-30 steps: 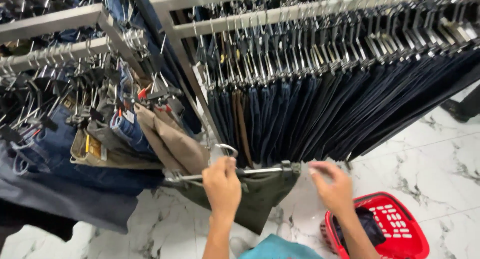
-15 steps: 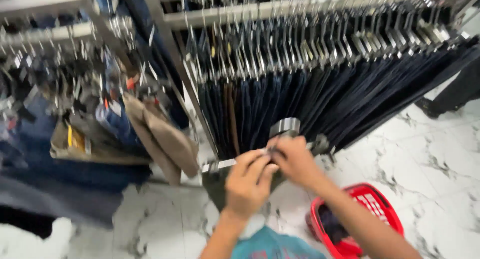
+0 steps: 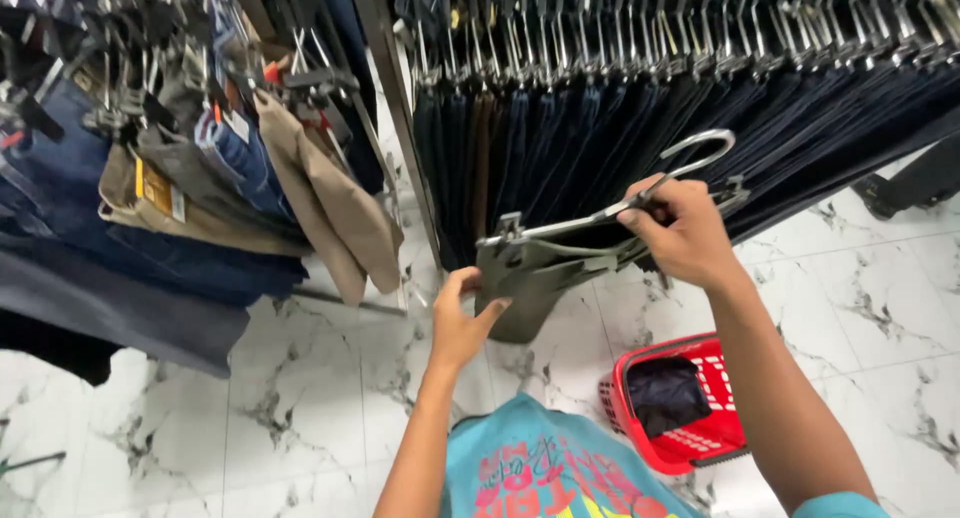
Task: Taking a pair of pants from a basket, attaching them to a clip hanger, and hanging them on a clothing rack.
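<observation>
The right hand (image 3: pixel 685 233) was closed around the metal clip hanger (image 3: pixel 610 213) near its hook, fingers pinching the bar. From that hanger hung dark olive trousers (image 3: pixel 535 283), tilted down to the left. The left hand (image 3: pixel 462 323) gripped the trousers' lower left edge, thumb and fingers pressed on the cloth. Behind the hanger ran a rack of navy trousers (image 3: pixel 620 108). Below the hanger, on the marble floor (image 3: pixel 300 408), stood a red basket (image 3: pixel 680 403) holding dark cloth.
</observation>
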